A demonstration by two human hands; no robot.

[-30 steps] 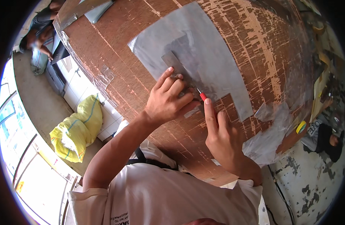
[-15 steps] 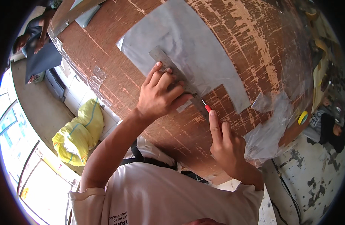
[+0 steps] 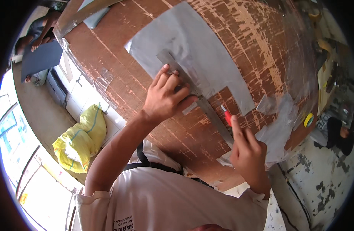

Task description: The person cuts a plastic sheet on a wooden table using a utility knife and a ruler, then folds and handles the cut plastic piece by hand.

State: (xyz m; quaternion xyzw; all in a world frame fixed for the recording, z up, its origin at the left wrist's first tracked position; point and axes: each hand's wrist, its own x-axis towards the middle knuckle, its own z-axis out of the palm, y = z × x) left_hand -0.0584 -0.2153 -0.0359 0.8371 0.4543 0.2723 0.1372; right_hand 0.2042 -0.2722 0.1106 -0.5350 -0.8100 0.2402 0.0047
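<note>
A long metal ruler lies at a slant across a grey translucent plastic sheet and the bare wood beside it. With fingers bent and pressing, my left hand holds the ruler against the tabletop. My right hand is closed round a red-handled craft knife, index finger stretched along the handle. The knife's light tip points up and away, just right of the ruler and apart from it. A rectangular notch shows in the sheet's near edge, with brown wood in it.
The scratched brown wooden tabletop fills the middle. Crumpled clear plastic and a yellow tape roll lie at its right edge. A yellow sack is on the floor at left. Another person holds a dark panel at far left; another is at right.
My right hand has drawn the knife right and toward me, away from the ruler's edge. More of the ruler's near end shows. The left hand stays on the ruler.
</note>
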